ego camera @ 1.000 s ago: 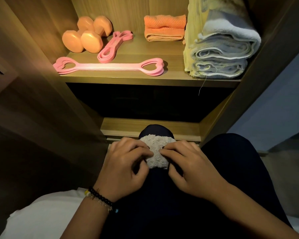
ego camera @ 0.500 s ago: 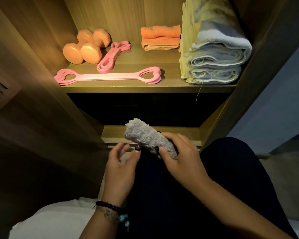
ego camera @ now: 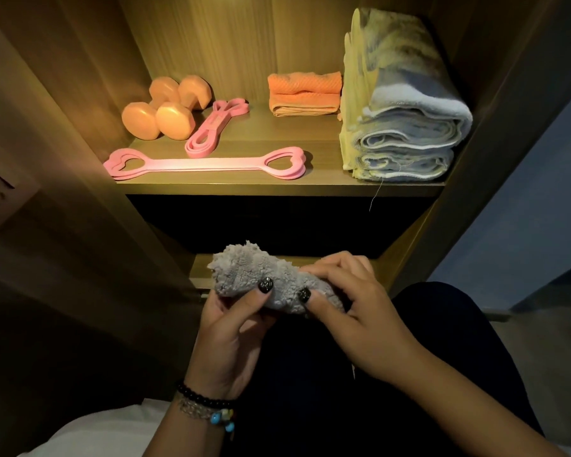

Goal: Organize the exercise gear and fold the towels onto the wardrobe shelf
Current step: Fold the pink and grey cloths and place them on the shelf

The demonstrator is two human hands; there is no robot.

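Shelf (ego camera: 277,188) holds dumbbells (ego camera: 165,110), bands (ego camera: 205,163), towels (ego camera: 406,127)

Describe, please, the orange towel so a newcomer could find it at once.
Look at the lit wardrobe shelf. At its back, right of centre, the small folded orange towel lies beside the tall stack of pale towels. It is the only orange cloth; the orange dumbbells are hard and sit far left.

The one camera on my head looks forward and down, close over my lap, into the wardrobe shelf (ego camera: 277,188) ahead.
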